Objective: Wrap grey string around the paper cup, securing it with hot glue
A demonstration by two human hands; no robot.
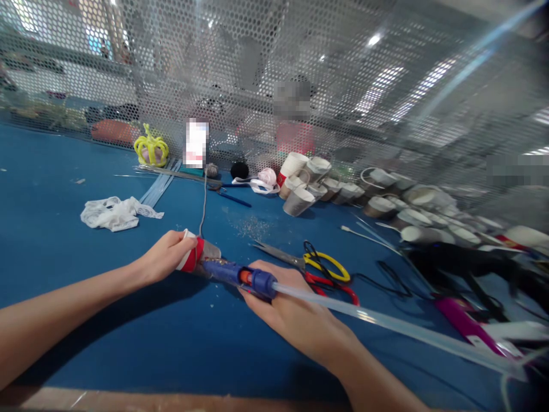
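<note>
My left hand [174,252] is closed round a small paper cup [195,254], tilted on its side, with a red band and a grey part at its end. A thin grey cord [203,206] runs from behind the cup toward the back of the table. My right hand [287,309] grips a blue glue gun [225,271], its front end against the cup. From the gun's rear sticks a long clear glue stick [386,320], reaching far to the right. Just beyond my right hand lie scissors [328,266] with yellow and red handles.
Crumpled white lace [114,213] and clear glue sticks [160,186] lie at left. A yellow crown-shaped piece [151,150] and a bright phone screen [196,143] stand by the perforated metal screen [240,68]. Several cups [299,200] crowd the back right, near black cables [394,280].
</note>
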